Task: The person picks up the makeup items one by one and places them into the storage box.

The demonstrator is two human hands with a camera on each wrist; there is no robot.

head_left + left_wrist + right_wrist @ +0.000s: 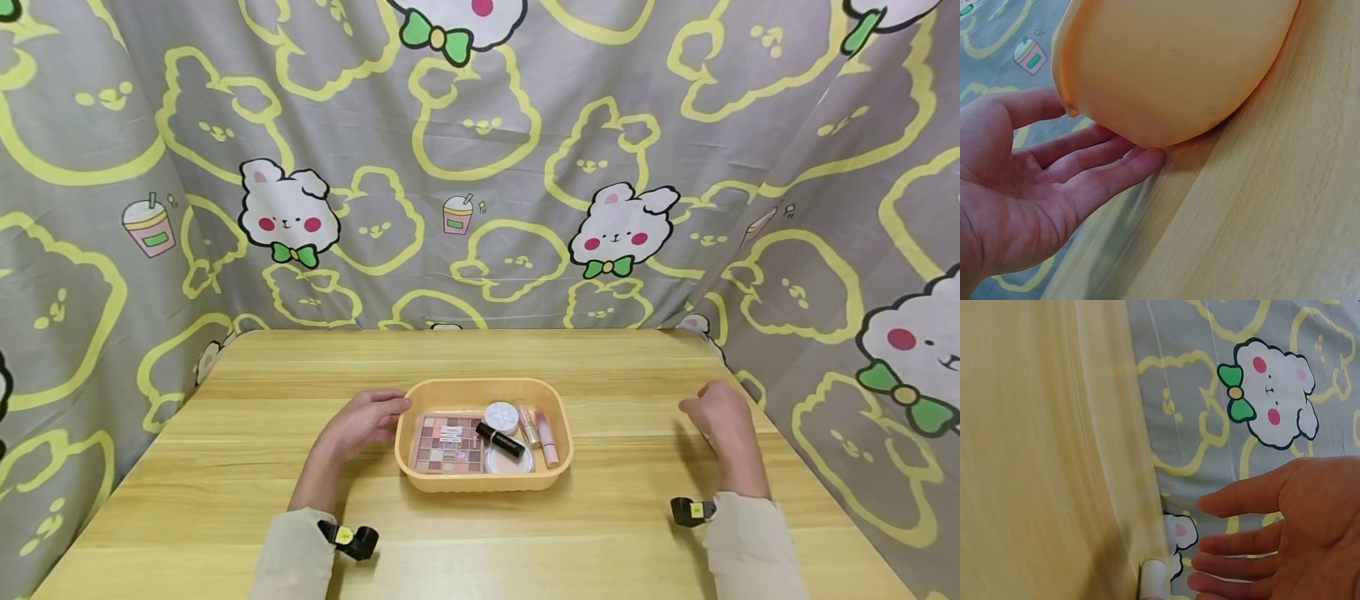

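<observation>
An orange plastic basket [483, 483] stands on the table, holding an eyeshadow palette [435, 454], a round white case [501, 417], a clear-lidded powder compact [510, 462], a black tube [498, 439] and two slim pinkish tubes, one of them a lip gloss-like tube [547, 442]. My left hand [363, 425] touches the basket's left end; in the left wrist view its fingers [1110, 178] reach fairly straight toward the basket's lower edge, the thumb by the rim. Far to the right, my right hand [723, 421] hangs over the table, holding nothing, fingers extended in the right wrist view.
The wooden table [600, 533] carries the basket near its middle. A patterned curtain [360, 208] surrounds its back and sides. Low in the right wrist view, a white cylindrical thing [1154, 578] shows near the table edge; its kind is unclear.
</observation>
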